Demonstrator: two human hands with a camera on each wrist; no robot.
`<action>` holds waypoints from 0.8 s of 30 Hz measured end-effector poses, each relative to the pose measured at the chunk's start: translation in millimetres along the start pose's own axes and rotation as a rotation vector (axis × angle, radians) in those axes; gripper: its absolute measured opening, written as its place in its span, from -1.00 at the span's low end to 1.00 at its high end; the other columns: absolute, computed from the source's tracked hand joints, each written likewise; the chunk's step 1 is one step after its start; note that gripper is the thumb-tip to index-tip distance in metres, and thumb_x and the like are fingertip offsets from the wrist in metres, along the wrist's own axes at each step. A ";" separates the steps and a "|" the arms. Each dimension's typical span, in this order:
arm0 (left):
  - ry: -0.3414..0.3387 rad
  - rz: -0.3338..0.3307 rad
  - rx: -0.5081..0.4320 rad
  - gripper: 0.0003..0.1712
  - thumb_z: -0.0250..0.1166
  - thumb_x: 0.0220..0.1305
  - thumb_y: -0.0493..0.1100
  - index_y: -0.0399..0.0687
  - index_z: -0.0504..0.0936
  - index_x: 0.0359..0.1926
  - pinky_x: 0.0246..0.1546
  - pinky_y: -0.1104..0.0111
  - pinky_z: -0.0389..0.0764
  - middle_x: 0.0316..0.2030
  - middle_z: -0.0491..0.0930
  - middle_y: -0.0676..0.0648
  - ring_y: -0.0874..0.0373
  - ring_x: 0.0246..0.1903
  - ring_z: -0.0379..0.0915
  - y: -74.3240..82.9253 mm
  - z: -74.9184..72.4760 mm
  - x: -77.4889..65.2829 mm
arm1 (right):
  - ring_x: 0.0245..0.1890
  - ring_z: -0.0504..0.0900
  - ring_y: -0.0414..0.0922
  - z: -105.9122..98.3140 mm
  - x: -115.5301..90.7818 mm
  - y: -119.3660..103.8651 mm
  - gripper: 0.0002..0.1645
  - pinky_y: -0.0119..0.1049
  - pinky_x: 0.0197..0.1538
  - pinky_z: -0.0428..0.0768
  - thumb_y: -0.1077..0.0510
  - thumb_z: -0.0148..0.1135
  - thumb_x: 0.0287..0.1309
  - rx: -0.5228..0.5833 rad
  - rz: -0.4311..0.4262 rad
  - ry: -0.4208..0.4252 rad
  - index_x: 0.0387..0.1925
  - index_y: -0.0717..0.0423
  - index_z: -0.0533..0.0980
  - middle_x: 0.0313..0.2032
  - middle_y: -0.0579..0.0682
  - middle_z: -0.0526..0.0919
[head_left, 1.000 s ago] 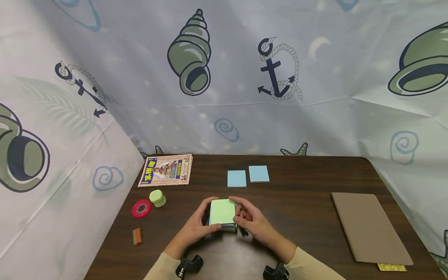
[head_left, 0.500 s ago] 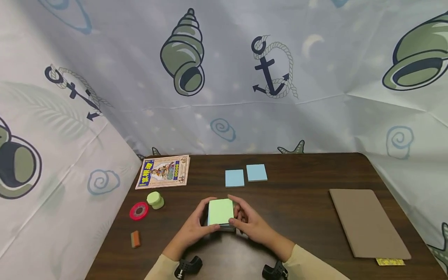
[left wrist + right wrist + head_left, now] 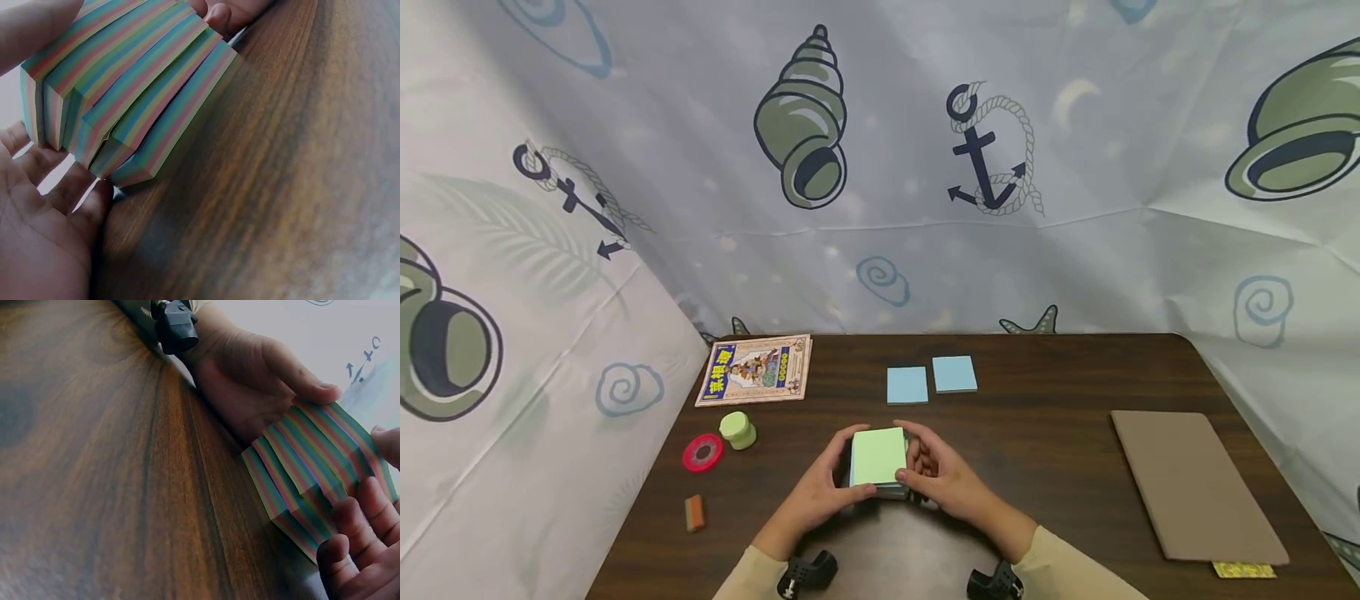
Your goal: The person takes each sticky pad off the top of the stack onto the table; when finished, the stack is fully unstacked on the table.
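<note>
Between both hands, over the near middle of the table, stands a stack of sticky note pads (image 3: 880, 456) with a light green sheet on top. In the left wrist view the stacked pads (image 3: 134, 69) show striped edges in several colours and sit unevenly, stepped and a little tilted. My left hand (image 3: 822, 486) holds the left side, thumb along the near edge and fingers behind. My right hand (image 3: 953, 482) holds the right side, thumb at the near corner and index finger at the far corner. In the right wrist view, the lowest pad (image 3: 269, 487) is close to the tabletop.
Two light blue sticky pads (image 3: 907, 385) lie beyond the hands. At left are a booklet (image 3: 754, 369), a green lidded-looking piece (image 3: 738, 429), a red ring (image 3: 703, 452) and an orange-and-grey block (image 3: 695, 512). A brown board (image 3: 1195, 483) lies right, over something yellow (image 3: 1243, 570).
The head view shifts slightly and comes back. Both hands stay around the stack of sticky note pads, with only tiny movements of the right thumb and fingers at its right side.
</note>
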State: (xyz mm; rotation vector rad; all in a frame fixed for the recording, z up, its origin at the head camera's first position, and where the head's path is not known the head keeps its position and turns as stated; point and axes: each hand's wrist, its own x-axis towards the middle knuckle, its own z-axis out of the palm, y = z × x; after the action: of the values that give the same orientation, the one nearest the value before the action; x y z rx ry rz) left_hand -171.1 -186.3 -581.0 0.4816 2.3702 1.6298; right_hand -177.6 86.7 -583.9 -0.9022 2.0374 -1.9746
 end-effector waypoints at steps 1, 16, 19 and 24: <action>0.000 0.000 -0.001 0.09 0.65 0.25 -0.03 0.18 0.24 0.67 0.55 0.09 0.21 0.54 0.38 0.04 0.05 0.45 0.29 0.0 0.0 -0.3 | -0.40 0.51 -0.30 0.0 -0.3 0.1 -0.16 -0.46 -0.36 0.54 0.29 0.38 0.46 0.002 -0.003 0.003 0.64 0.01 0.26 -0.24 0.14 0.55; 0.009 0.001 0.024 0.02 0.64 0.27 0.00 0.35 0.27 0.62 0.48 0.22 0.27 0.53 0.40 0.02 0.04 0.40 0.32 0.6 -2.5 0.8 | -0.43 0.46 -0.21 -12.4 -0.6 -1.9 -0.14 -0.45 -0.43 0.46 0.42 0.37 0.39 0.035 -0.099 0.084 0.62 0.26 0.24 -0.17 0.33 0.49; 0.007 0.016 0.021 0.02 0.63 0.27 -0.02 0.33 0.27 0.62 0.44 0.29 0.30 0.53 0.41 0.00 0.03 0.36 0.35 0.3 -1.9 0.2 | -0.40 0.49 -0.25 -15.6 -1.0 1.1 -0.21 -0.44 -0.39 0.51 0.44 0.34 0.40 0.027 -0.119 0.092 0.57 0.25 0.32 -0.16 0.31 0.53; 0.000 0.031 0.016 0.02 0.63 0.28 -0.04 0.28 0.27 0.63 0.38 0.35 0.33 0.52 0.41 -0.02 0.00 0.32 0.37 1.0 -0.6 -1.0 | -0.43 0.58 -0.19 -20.1 -2.9 1.8 -0.57 -0.35 -0.47 0.60 0.38 0.32 0.46 0.010 -0.087 0.112 0.29 0.18 0.61 -0.15 0.25 0.60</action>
State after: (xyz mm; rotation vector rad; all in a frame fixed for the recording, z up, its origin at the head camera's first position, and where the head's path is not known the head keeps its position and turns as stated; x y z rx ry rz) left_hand -170.2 -186.8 -579.9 0.5246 2.3890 1.6248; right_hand -186.1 105.3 -584.1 -0.9127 2.0789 -2.1242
